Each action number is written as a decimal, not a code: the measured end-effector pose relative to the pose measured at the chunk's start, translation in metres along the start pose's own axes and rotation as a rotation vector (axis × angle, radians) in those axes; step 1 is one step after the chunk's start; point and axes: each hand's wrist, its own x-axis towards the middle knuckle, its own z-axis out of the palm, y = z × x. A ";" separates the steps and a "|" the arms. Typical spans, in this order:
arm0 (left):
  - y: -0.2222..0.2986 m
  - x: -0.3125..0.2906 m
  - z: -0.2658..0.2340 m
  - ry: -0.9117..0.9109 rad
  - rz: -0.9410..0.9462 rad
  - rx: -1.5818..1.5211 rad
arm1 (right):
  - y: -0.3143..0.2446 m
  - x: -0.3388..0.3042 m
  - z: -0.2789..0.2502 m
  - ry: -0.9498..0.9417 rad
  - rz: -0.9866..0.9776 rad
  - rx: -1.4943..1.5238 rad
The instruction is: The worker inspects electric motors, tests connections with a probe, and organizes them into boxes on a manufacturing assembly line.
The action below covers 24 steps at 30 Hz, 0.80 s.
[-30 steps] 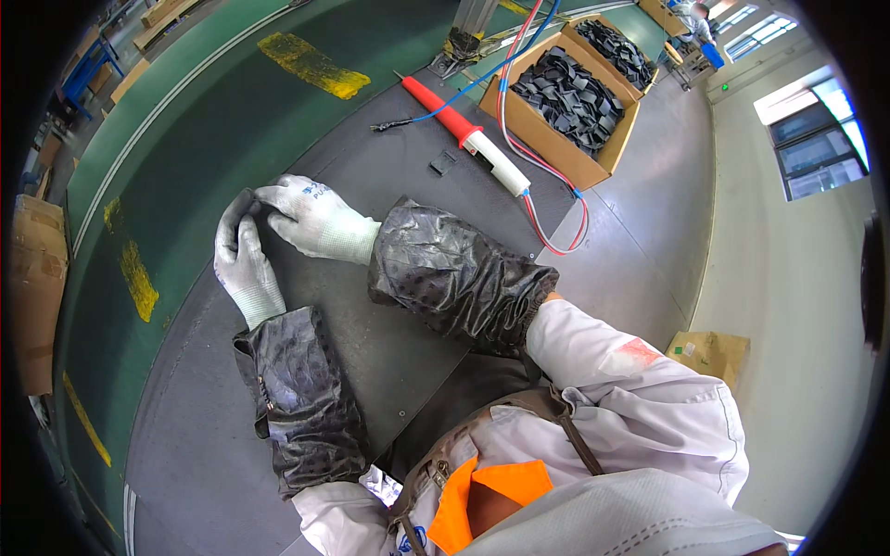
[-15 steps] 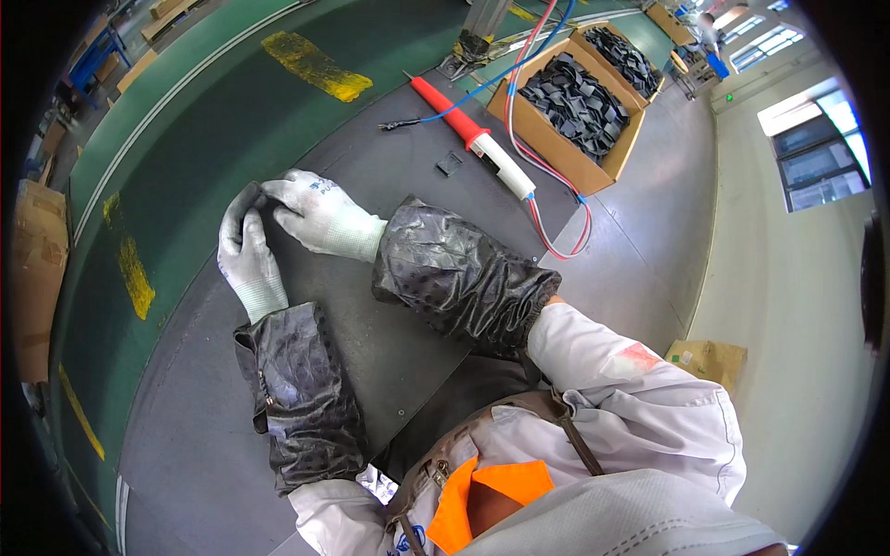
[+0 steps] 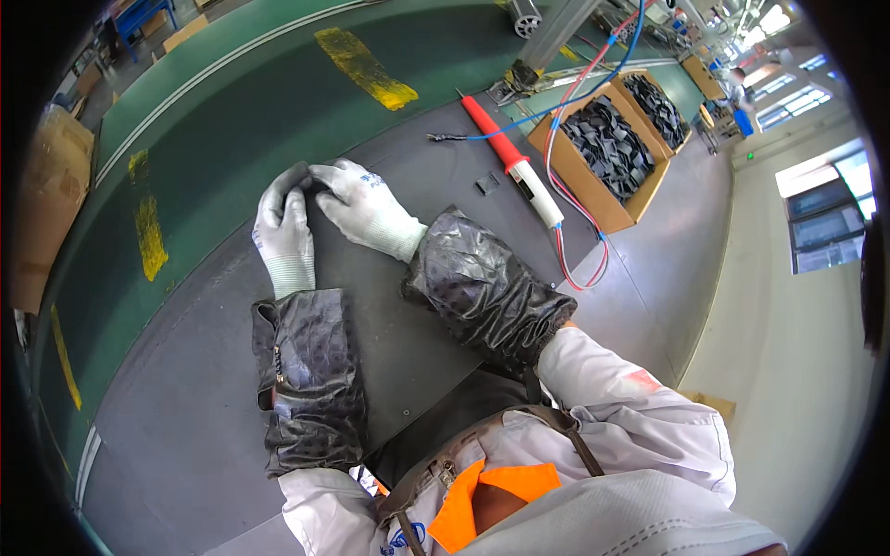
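My left hand [image 3: 286, 222] and my right hand [image 3: 369, 211], both in white gloves with grey-stained fingers, meet at the fingertips over the far left part of the dark table [image 3: 199, 371]. Their fingers are closed in a pinch. Something dark shows where the tips come together, but it blends with the stained gloves and I cannot make it out. To the right of my right hand lies a small flat black plastic piece [image 3: 487, 183]. Beyond it rests a red and white hand-held probe [image 3: 505, 151] with cables trailing from its rear end.
Two cardboard boxes [image 3: 640, 206] full of black plastic pieces stand at the far right. A blue wire [image 3: 505, 132] with a dark end crosses behind the probe. A green conveyor belt [image 3: 218, 139] with yellow marks borders the table's far side. A metal post [image 3: 553, 39] rises there.
The whole view has shifted, so the table, probe and boxes appear further right and a little lower. My hands stay together at the fingertips with little change in pose.
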 end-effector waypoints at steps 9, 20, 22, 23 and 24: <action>0.001 0.000 0.001 0.023 0.021 0.017 | 0.002 0.001 0.000 -0.009 -0.077 -0.098; 0.005 -0.001 0.003 0.010 0.033 0.021 | -0.003 0.003 -0.003 -0.041 0.026 -0.044; 0.004 -0.001 0.002 0.010 0.035 0.039 | -0.005 0.003 -0.004 -0.044 0.039 -0.052; 0.004 -0.002 0.001 0.010 0.035 0.055 | -0.006 0.003 -0.004 -0.045 0.039 -0.051; 0.003 -0.002 0.001 0.011 0.035 0.056 | -0.007 0.003 -0.004 -0.060 0.066 -0.022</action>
